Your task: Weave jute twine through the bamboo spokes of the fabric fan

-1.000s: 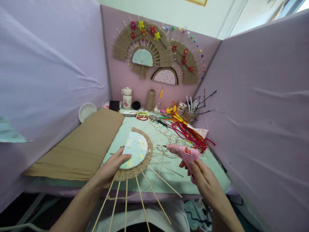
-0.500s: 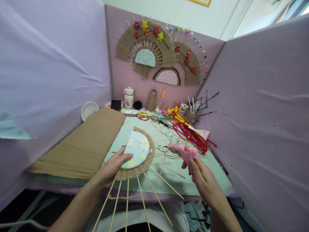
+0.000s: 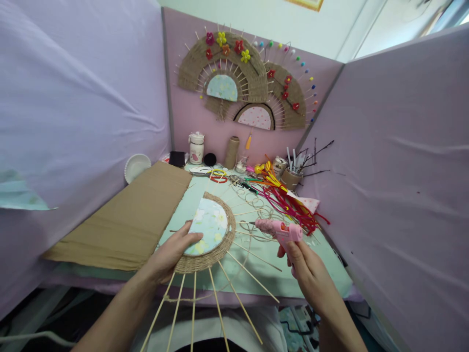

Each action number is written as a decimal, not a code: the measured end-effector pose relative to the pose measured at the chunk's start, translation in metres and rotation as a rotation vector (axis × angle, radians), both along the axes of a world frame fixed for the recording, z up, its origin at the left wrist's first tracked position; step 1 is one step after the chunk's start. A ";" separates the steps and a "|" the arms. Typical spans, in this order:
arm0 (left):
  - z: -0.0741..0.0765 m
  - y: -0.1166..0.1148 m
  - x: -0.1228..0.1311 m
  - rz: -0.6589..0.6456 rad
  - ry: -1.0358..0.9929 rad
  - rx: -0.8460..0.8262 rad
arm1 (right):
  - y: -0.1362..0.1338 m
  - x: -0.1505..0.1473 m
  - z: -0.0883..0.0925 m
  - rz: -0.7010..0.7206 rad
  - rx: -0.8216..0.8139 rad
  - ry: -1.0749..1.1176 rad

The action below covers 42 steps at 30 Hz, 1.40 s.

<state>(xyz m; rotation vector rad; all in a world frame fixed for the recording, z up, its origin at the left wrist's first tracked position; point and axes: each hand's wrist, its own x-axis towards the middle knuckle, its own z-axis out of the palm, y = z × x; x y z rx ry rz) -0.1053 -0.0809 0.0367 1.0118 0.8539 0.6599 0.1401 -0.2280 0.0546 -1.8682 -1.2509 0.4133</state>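
My left hand (image 3: 179, 247) grips the straight edge of a half-round fan (image 3: 208, 227), thumb lying on its pale blue flowered cloth. A woven twine band (image 3: 223, 247) runs round the fan's curve, and thin wooden sticks (image 3: 220, 303) fan out from it, several toward me. In my right hand (image 3: 302, 264) is a pink glue gun (image 3: 280, 230), fingers wrapped round its handle. Its dark nozzle points left, close to the sticks at the fan's right side. A loose strand of twine (image 3: 190, 298) trails across the lower sticks.
Brown cardboard (image 3: 124, 220) covers the table's left side. Scissors (image 3: 218, 177), a twine spool (image 3: 231, 152), a white jar (image 3: 197, 148) and coloured pipe cleaners (image 3: 289, 203) lie or stand toward the back. Finished fans (image 3: 227, 61) hang on the pink panel. Lilac cloth walls (image 3: 395, 161) stand at both sides.
Almost nothing differs. The whole view has shifted very slightly; both hands keep the same hold on the fan and the glue gun.
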 end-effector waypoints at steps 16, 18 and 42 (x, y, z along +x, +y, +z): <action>-0.004 0.000 -0.001 0.006 0.007 0.023 | -0.001 -0.001 0.000 -0.007 -0.020 -0.017; -0.004 0.000 -0.001 0.004 -0.003 0.031 | -0.001 -0.002 0.001 -0.008 -0.015 -0.023; 0.013 -0.001 0.008 0.111 0.044 -0.201 | -0.048 0.087 -0.039 -0.519 -0.227 -0.531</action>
